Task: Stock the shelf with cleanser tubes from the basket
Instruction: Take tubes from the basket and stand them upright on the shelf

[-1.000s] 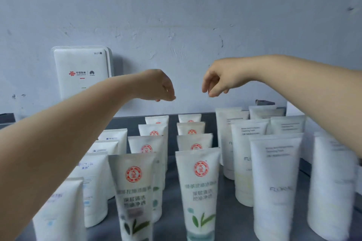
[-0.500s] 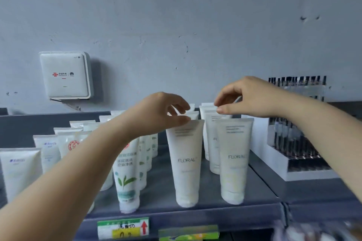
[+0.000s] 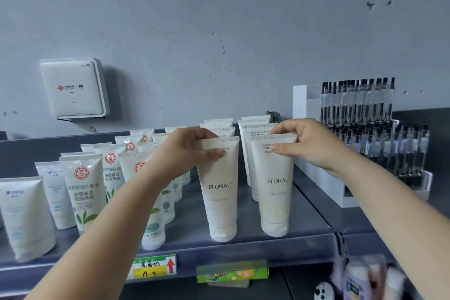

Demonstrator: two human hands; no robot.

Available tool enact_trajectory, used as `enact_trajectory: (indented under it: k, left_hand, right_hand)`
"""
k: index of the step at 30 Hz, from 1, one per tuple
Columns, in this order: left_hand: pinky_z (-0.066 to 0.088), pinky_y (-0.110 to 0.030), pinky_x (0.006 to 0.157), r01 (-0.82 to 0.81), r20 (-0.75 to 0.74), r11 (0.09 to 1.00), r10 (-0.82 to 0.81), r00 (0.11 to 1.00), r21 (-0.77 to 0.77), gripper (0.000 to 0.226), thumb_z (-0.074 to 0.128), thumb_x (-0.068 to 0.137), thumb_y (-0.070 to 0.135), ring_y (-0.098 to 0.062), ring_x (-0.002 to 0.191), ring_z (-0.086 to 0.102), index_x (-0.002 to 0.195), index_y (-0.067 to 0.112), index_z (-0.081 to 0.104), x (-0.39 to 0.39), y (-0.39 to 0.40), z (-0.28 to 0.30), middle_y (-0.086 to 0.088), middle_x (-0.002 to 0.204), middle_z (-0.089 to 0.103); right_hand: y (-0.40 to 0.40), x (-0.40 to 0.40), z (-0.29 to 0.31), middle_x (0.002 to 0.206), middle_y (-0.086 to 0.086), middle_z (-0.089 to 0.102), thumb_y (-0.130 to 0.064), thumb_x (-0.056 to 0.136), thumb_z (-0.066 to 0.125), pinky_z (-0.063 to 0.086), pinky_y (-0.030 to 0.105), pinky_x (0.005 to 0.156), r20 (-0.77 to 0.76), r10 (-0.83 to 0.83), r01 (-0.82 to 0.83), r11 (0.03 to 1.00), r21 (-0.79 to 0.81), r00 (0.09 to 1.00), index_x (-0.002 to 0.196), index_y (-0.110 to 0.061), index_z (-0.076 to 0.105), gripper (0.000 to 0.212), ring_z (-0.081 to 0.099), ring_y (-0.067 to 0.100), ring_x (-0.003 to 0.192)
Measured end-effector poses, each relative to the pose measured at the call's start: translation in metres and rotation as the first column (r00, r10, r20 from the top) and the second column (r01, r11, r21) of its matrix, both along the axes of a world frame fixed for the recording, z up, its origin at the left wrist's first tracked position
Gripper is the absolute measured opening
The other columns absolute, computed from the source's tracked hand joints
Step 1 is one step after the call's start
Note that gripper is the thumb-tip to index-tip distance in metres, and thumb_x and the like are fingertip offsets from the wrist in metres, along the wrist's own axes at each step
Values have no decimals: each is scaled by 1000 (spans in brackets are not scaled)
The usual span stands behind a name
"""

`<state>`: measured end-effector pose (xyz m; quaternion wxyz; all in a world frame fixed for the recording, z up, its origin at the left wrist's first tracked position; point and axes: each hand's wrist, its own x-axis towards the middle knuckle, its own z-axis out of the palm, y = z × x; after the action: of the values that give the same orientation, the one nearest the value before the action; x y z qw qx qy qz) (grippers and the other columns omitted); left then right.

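The left hand [image 3: 192, 151] pinched the crimped top of a cream tube [image 3: 220, 192], thumb across the front and fingers curled behind the upper edge. The tube stood upright, cap down, near the front edge of the grey shelf [image 3: 243, 241], its "FLORAL" print below the thumb.

The right hand [image 3: 309, 146] held a second FLORAL tube [image 3: 275, 185] the same way: thumb on the front just under the crimp, fingertips over the top edge. This tube also stood cap down on the shelf, near the first but apart from it.

Behind both hands, more cream tubes [image 3: 253, 129] stood in two rows running back toward the wall [image 3: 219, 44]. Outward from the left hand stood rows of green-leaf tubes [image 3: 84, 192] with red round logos, and past them white tubes with blue print [image 3: 23, 214].

Beyond the right hand a white rack [image 3: 306, 109] held many slim black-capped vials [image 3: 358, 114]. On the wall above and outward of the left forearm hung a white router box [image 3: 73, 87].

Under the left wrist a yellow and green price tag [image 3: 154, 268] with a red arrow sat on the shelf lip, with a green label [image 3: 231, 274] beside it. Below the right forearm a blurred cluster of packages [image 3: 365, 280] showed; I could not tell whether it was the basket.
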<state>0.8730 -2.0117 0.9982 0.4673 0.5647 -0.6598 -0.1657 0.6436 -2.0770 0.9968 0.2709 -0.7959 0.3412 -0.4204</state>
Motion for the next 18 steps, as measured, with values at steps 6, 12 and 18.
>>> enact_trajectory:
  k: [6, 12, 18]
  left_hand:
    - [56, -26, 79, 71, -31, 997, -71, 997, 9, 11, 74, 76, 10, -8, 74, 68, 83, 17, 70, 3, -2, 0, -1, 88, 73]
    - [52, -28, 79, -46, 147, 998, 51, 988, -34, 10, 75, 77, 19, -13, 80, 66, 86, 21, 72, 5, -4, 4, 1, 92, 74]
    - [53, -31, 82, -67, 149, 998, 65, 987, 4, 10, 75, 77, 20, -19, 86, 68, 86, 22, 72, 2, -1, 7, 1, 95, 74]
  right_hand:
    - [1, 2, -1, 92, -2, 70, -4, 78, 71, 47, 35, 95, 14, 13, -12, 1000, -7, 1000, 81, -26, 65, 23, 64, 14, 90]
    - [0, 3, 0, 96, -1, 70, -7, 78, 71, 47, 29, 92, -30, -26, 24, 998, -63, 999, 82, -29, 64, 23, 64, 15, 94]
    - [-2, 1, 2, 97, -5, 70, -9, 78, 72, 46, 22, 86, -74, -22, 16, 997, -79, 997, 83, -29, 65, 21, 63, 11, 91]
